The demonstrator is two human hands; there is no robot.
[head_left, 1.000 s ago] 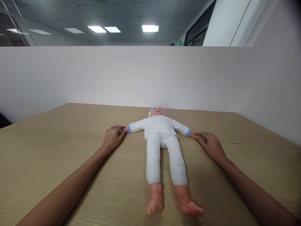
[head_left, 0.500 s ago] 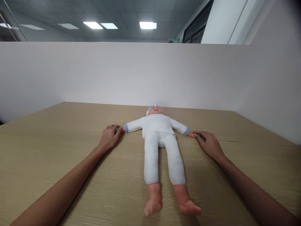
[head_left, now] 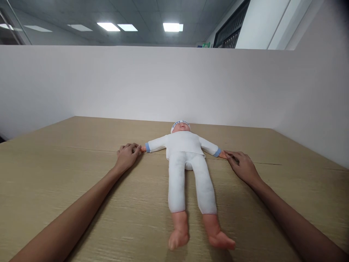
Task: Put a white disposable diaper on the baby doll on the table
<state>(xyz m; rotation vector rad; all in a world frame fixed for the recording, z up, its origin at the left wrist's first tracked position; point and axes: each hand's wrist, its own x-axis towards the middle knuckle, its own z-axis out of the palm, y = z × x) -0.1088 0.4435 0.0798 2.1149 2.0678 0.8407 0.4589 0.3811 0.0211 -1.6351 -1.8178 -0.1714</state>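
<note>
A baby doll (head_left: 183,143) lies on its back on the wooden table (head_left: 131,214), its head at the far end and its bare feet towards me. It wears a white top and trousers with blue cuffs, and a white cap with blue lettering. Both of its arms are spread out sideways. My left hand (head_left: 127,155) pinches the doll's hand on the left side, fingers closed round it. On the other side, my right hand (head_left: 242,166) has thumb and fingers closed on the doll's other hand.
A white partition (head_left: 169,83) rises behind the table's far edge and along both sides. A thin seam (head_left: 268,163) crosses the tabletop. Ceiling lights (head_left: 171,27) and a dark barred window (head_left: 230,29) show above the partition.
The view has shifted very slightly. Both hands stay on the doll's hands, and the doll keeps its pose.
</note>
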